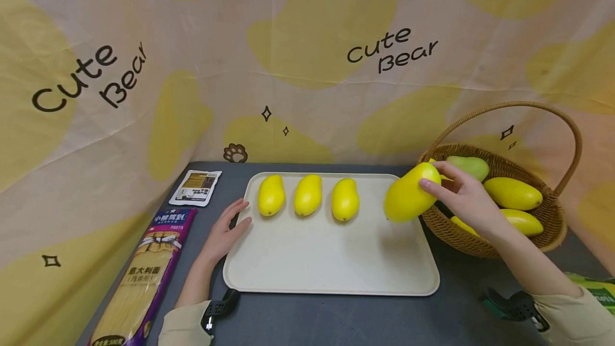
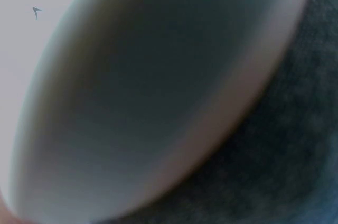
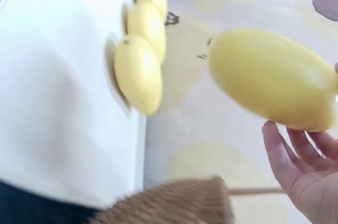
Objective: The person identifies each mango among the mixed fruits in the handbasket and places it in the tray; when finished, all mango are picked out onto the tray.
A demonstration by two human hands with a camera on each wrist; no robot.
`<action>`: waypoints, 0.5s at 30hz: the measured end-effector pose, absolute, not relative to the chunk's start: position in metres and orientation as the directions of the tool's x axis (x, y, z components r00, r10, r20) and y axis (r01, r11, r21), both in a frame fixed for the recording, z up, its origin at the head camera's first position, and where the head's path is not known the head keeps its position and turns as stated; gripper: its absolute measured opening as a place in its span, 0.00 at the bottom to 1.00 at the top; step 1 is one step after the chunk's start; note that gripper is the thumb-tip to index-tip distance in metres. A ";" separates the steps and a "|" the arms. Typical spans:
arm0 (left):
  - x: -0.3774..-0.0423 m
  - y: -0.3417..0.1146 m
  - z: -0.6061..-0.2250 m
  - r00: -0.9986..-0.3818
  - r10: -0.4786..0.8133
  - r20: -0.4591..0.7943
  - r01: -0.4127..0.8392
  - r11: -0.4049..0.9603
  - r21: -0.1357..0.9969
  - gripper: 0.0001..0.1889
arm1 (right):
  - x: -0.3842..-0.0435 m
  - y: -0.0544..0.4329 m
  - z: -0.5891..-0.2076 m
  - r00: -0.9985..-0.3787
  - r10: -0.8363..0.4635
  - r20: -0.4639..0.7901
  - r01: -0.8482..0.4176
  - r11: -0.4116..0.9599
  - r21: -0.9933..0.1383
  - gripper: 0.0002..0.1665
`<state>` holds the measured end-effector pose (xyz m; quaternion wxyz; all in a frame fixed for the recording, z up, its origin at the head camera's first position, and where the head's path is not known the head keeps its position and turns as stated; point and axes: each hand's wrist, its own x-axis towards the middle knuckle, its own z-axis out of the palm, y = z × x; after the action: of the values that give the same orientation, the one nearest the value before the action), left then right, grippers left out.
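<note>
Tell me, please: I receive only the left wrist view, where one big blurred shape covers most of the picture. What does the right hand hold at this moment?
Observer: The right hand holds a yellow fruit.
Operator: Thank you. Does this fruit touch the tray?
Observer: No, the right wrist view shows it held up, apart from the tray.
Operator: Understood. Please, how many other fruits are lying on the tray?
Observer: Three yellow fruits lie there side by side, near the far edge.
</note>
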<state>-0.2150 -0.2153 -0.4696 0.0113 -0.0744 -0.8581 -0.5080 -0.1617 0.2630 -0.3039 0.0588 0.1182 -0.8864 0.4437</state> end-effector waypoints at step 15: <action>-0.214 -0.215 -0.467 -0.989 0.115 0.094 0.138 0.476 0.869 0.27 | -0.191 0.210 -0.352 -0.981 -0.148 0.124 -0.193 0.754 -0.628 0.32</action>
<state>-0.2136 -0.2148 -0.4668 0.0116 -0.0735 -0.8589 -0.5067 -0.1914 0.2101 -0.3516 0.0332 0.0909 -0.9359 0.3388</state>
